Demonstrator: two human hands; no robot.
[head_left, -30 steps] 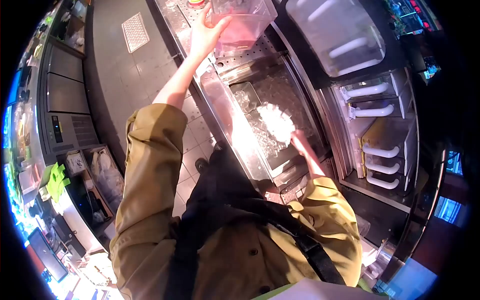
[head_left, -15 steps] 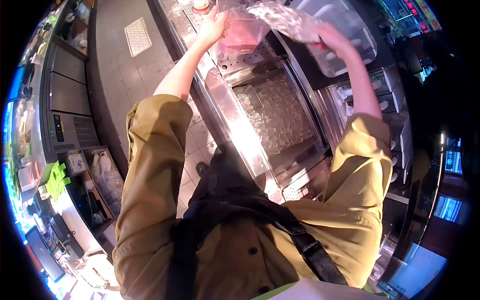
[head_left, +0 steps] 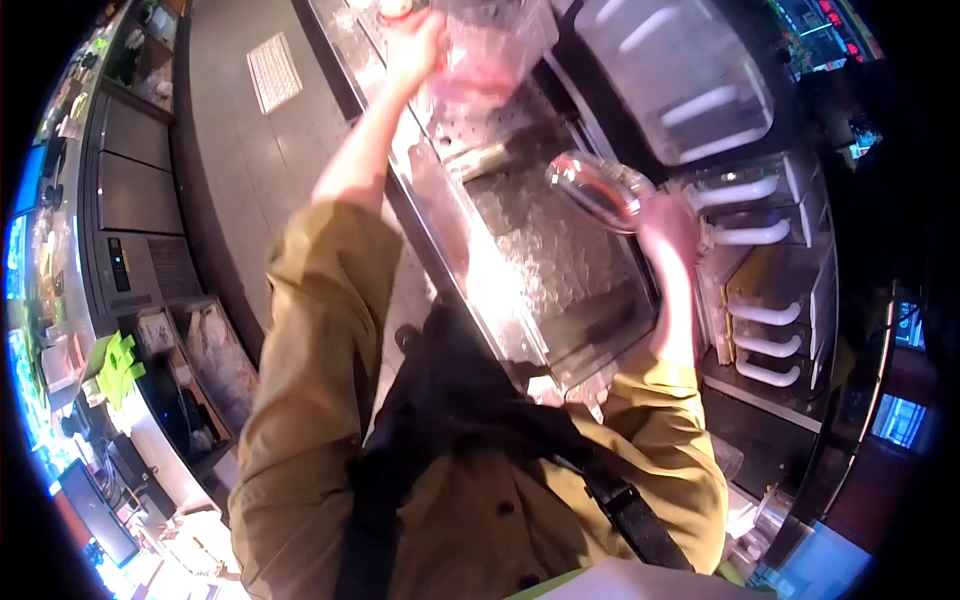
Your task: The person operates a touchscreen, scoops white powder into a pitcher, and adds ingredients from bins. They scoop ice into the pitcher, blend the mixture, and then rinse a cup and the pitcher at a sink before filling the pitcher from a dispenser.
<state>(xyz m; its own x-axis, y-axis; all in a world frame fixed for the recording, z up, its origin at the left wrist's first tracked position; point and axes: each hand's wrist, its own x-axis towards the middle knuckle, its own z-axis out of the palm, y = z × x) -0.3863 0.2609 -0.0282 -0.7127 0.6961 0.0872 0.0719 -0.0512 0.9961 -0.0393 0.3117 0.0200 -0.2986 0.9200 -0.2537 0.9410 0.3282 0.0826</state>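
My right hand [head_left: 668, 222] is closed around the handle end of a clear ice scoop [head_left: 598, 190]. The scoop is tilted above the ice [head_left: 555, 245] in a metal bin, and no ice can be made out inside it. At the top, my left hand [head_left: 415, 48] is closed at the near side of a clear container [head_left: 495, 45] with pinkish contents, blurred by motion. The exact grip on it is partly hidden. This container stands at the perforated metal tray [head_left: 500, 125] beyond the bin. A small red-and-white item [head_left: 394, 8] lies just past my left hand.
A large translucent lid with white handles [head_left: 680, 90] lies right of the bin. Several white-handled containers [head_left: 765, 312] line the right side. The steel counter edge [head_left: 460, 240] runs along the bin's left. Cabinets [head_left: 140, 205] stand across the tiled aisle [head_left: 240, 170].
My right hand has swung down and back from the pinkish container to the ice bin. The scoop looked full of ice before and now looks emptied. My left hand stays by the container.
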